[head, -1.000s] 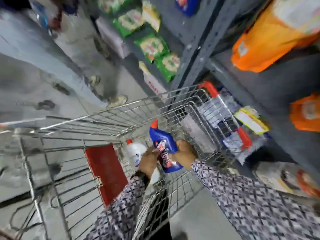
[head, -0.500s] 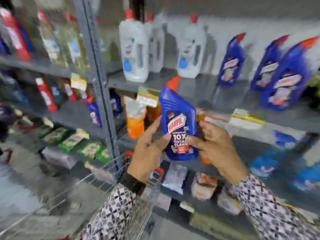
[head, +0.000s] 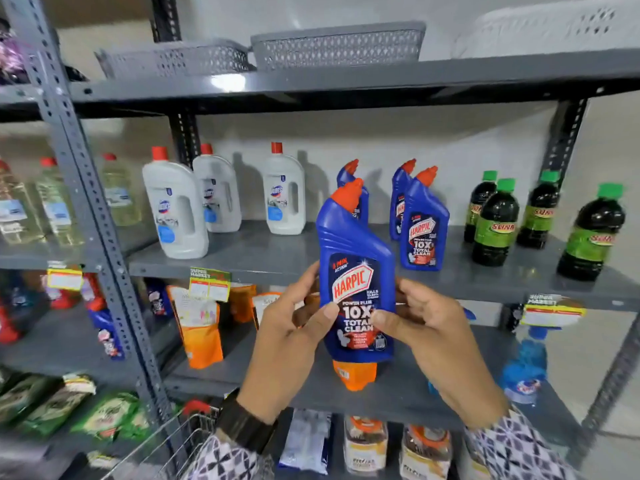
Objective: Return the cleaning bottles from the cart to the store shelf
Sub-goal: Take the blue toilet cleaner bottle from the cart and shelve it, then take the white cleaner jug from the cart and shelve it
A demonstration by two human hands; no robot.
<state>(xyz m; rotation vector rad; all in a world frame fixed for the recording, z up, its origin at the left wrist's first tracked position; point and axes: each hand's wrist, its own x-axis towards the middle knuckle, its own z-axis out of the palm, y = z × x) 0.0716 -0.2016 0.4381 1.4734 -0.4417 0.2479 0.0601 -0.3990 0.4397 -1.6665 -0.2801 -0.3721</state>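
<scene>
At the bottom edge, two patterned sleeves (head: 512, 448) reach up, the left wrist wearing a dark band (head: 247, 429). Beside that wrist, the wire rim of the cart (head: 173, 441) shows with a red corner piece.

The person holds a blue bottle (head: 356, 282) upright in both hands, in front of the shelves and clear of any board. The left hand (head: 284, 344) clasps its left side with the thumb pressed on the label. The right hand (head: 429, 337) clasps the right side, thumb likewise on the label. The bottle has an orange-red cap and its label faces the camera.

Behind the bottle, orange pouches (head: 201, 327) stand on a lower board. Above them runs the grey shelf (head: 263, 254), with price tags (head: 209, 284) hung on its front edge. On it stand three white bottles (head: 175, 213) with red caps at left, three more blue bottles (head: 424, 230) in the middle, and dark bottles (head: 495, 226) with green caps at right. On the board above sit grey baskets (head: 337, 45).
</scene>
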